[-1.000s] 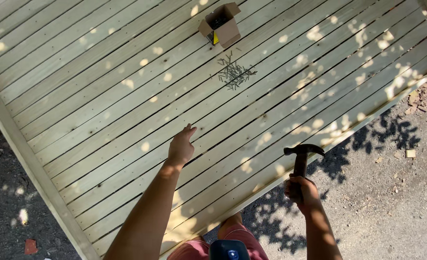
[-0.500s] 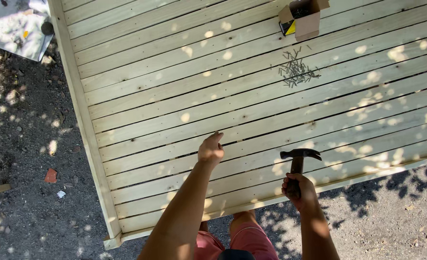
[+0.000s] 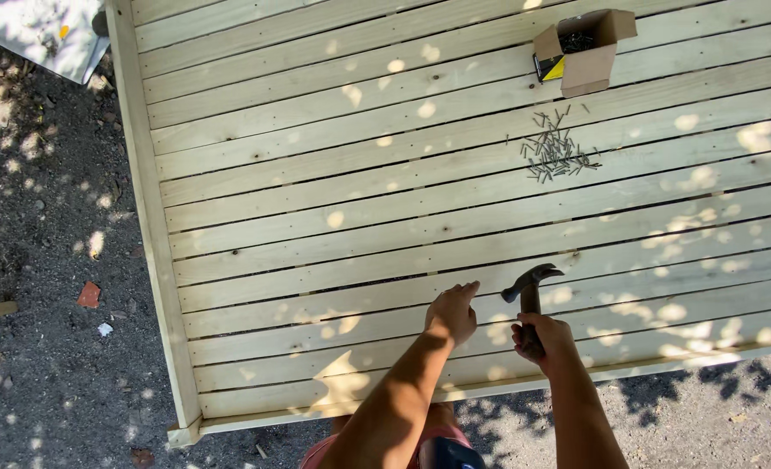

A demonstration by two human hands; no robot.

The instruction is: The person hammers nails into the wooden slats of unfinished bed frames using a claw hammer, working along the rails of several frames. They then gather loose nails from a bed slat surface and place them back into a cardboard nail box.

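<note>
Left fingers: my left hand (image 3: 451,313) rested on the slatted wooden panel (image 3: 333,182), fingertips pinched together and pressed down toward one slat. Whether a nail sat between them, I could not tell; anything there was too small to see.
Right fingers: my right hand (image 3: 542,338) was clenched round the handle of the hammer (image 3: 530,291), low on the grip.
Hammer: its dark head was raised just above the panel, just right of my left fingertips and slightly farther up the boards, the handle running back toward me.
Hands together: they were near each other, not touching, both over the slats close to the panel's near edge.
Panel: pale boards ran side to side with thin dark gaps between them, and a frame board closed off the left edge. Spots of sunlight and leaf shadow lay across it.
Loose nails: a scattered heap of nails (image 3: 554,149) lay on the panel, well away from my hands, farther up and to the right.
Box: a small open cardboard box (image 3: 582,50) stood on the panel just beyond the nails, near its far edge, with a yellow and black patch on one side.
Ground: dark gravelly ground (image 3: 46,260) lay left of the panel and below its near edge, with a reddish chip (image 3: 89,294) on it to the left.
</note>
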